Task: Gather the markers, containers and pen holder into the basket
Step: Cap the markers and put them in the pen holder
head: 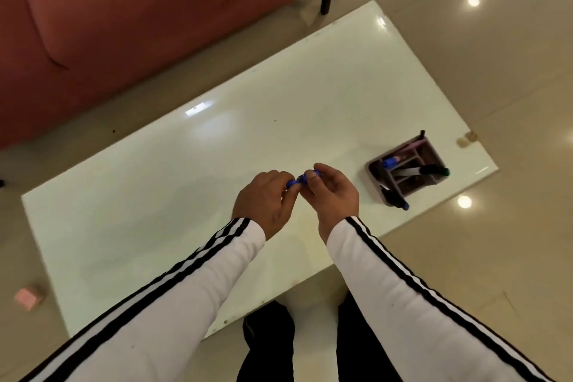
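1. The table (155, 195) is a long rectangle with a glossy, pale greenish-white top that mirrors the ceiling lights; it stands on a shiny beige tiled floor (511, 71).
2. Both hands meet above the middle of the table, near its close edge, and share one small blue marker (299, 180) of smooth plastic.
3. The left hand (266, 200) is curled, its fingertips pinched on the marker's left end.
4. The right hand (330, 192) is also curled, thumb and fingers closed on the right end; the fingers hide most of the marker, so whether the cap is on or coming off cannot be told.
5. The marker's long axis runs roughly left to right, level with the tabletop and held clear of it.
6. To the right, near the table's right corner, stands a pen holder (409, 169), a dull mauve box with straight walls and inner dividers.
7. In it lean a blue-capped marker (391, 162), a dark marker with a green end (434, 170) jutting over the right wall, and a thin dark pen at the back.
8. A black marker with a blue tip (395, 198) lies on the table just against the holder's near side.
9. A sofa (124, 25) in reddish-brown soft fabric fills the far left.
10. A small pink block (28, 297) sits on the floor at the left.
11. The sleeves (173, 304) are white with black stripes.
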